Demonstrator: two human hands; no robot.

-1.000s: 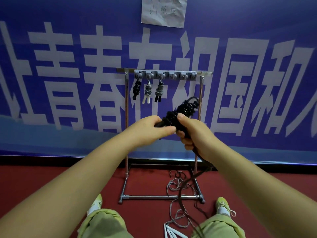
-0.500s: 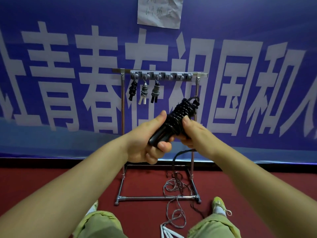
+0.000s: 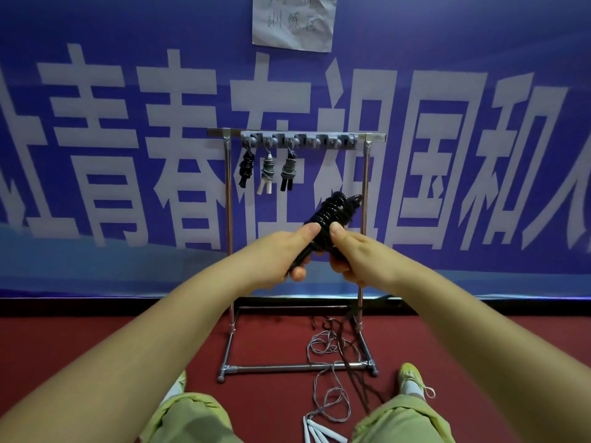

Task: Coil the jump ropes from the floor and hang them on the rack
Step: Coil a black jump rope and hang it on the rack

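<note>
Both hands raised before the metal rack (image 3: 295, 135). Left hand (image 3: 289, 252) grips the handles of the black jump rope (image 3: 332, 215); right hand (image 3: 350, 254) pinches its coiled wraps, the fingers largely hidden beneath. The rope's tail hangs blurred toward the floor, beside a loose grey jump rope (image 3: 323, 343) there. Three coiled ropes (image 3: 267, 169) hang from hooks.

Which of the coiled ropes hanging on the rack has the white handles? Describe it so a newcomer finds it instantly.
Find the metal rack against the blue banner. Three coiled ropes hang at its hook bar's left end; the white-handled rope is the middle one, grey cord with pale handles, between two dark-handled bundles.
</note>
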